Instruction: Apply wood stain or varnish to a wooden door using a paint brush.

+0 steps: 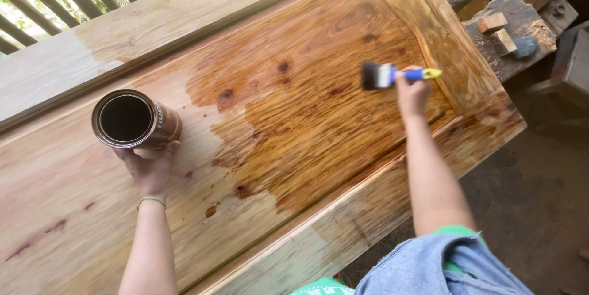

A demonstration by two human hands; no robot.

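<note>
Two hands at work: right hand (412, 95) gripping light, stiff paintbrush (392, 75) by blue handle; left hand (149, 169) cupping slippery open varnish can (135, 119) near wooden panel's (73, 209) left edge.

An open round can (132, 119) of dark liquid is steadied on a wide wooden panel (73, 197) by the left hand (149, 169), whose fingers (173, 146) are curled against the can's lower side. A paintbrush (392, 76) with a blue and yellow handle is gripped by the right hand (412, 95); its dark bristles are held to the left of the fingers, over the glossy, darker coated patch (307, 111) of the panel. Paler, dry wood is seen around the left fingers, with a few dark drips (210, 211) just beyond them. Small wood offcuts (498, 31) are seen well beyond the right fingers, on a rough bench.
</note>
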